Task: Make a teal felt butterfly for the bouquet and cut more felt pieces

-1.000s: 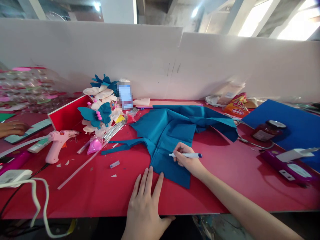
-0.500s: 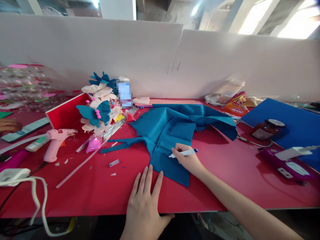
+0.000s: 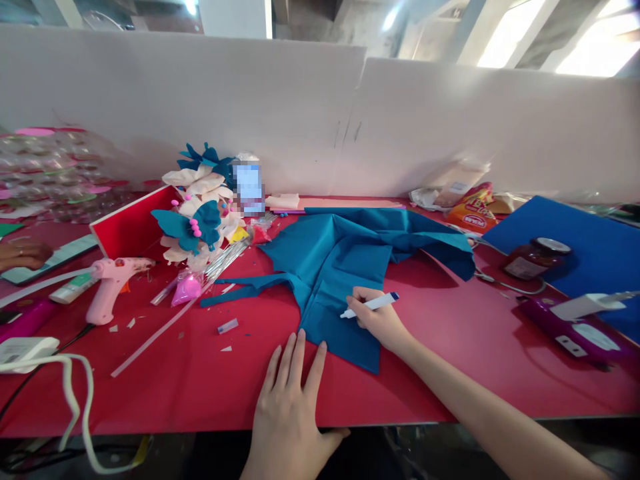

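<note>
A teal felt sheet (image 3: pixel 345 260) lies crumpled and folded on the red table (image 3: pixel 200 387). My right hand (image 3: pixel 377 320) is closed round a white pen with a blue cap (image 3: pixel 373 305); the pen's tip rests on the felt's near part. My left hand (image 3: pixel 293 407) lies flat with fingers stretched out on the table's front edge, its fingertips just touching the felt's lower left edge.
A pink glue gun (image 3: pixel 107 283), a bunch of cream and teal felt flowers (image 3: pixel 197 213) and a red box (image 3: pixel 127 230) stand at left. Another person's hand (image 3: pixel 23 253) rests far left. A jar (image 3: pixel 535 260), blue sheet (image 3: pixel 585 247) and purple device (image 3: pixel 580 327) lie at right.
The pen has tilted, its capped end rising, and my right hand has shifted slightly on the felt. My left hand has stayed flat in place.
</note>
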Motion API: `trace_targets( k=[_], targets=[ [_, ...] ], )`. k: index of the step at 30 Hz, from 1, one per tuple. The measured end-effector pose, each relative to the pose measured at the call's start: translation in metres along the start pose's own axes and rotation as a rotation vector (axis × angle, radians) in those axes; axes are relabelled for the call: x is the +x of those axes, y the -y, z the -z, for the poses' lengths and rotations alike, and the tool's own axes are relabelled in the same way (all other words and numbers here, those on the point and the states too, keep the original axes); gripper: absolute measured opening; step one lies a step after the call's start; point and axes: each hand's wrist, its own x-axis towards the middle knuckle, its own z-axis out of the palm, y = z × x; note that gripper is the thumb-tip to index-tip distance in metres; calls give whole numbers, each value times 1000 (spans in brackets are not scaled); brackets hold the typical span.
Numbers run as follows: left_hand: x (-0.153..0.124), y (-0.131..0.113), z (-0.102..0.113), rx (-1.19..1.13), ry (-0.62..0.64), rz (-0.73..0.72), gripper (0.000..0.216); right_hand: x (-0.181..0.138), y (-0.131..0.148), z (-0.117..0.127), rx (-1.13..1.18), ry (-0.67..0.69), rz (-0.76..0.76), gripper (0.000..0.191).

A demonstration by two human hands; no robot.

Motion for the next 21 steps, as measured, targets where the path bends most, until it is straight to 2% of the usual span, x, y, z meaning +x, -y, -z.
trace_targets(
  k=[3, 8, 11, 15, 18, 21],
  targets=[
    [0, 2, -1, 8, 11, -38, 102, 0, 1, 0, -16, -1, 17, 33],
    [0, -2, -1, -21, -21, 32, 95, -1, 1, 0, -43, 49, 10, 34],
    [0, -2, -1, -22, -16, 18, 95, 0, -3, 1, 83, 56, -32, 36],
    [0, 0, 0, 9, 14, -28, 103, 5, -5, 4, 265, -29, -3, 38],
    [0, -1, 0, 11, -1, 2, 101, -1, 3, 10, 140, -93, 78, 29],
    [0, -3, -2, -1, -34, 10, 99, -23, 18, 11, -59, -146, 111, 26]
  ],
)
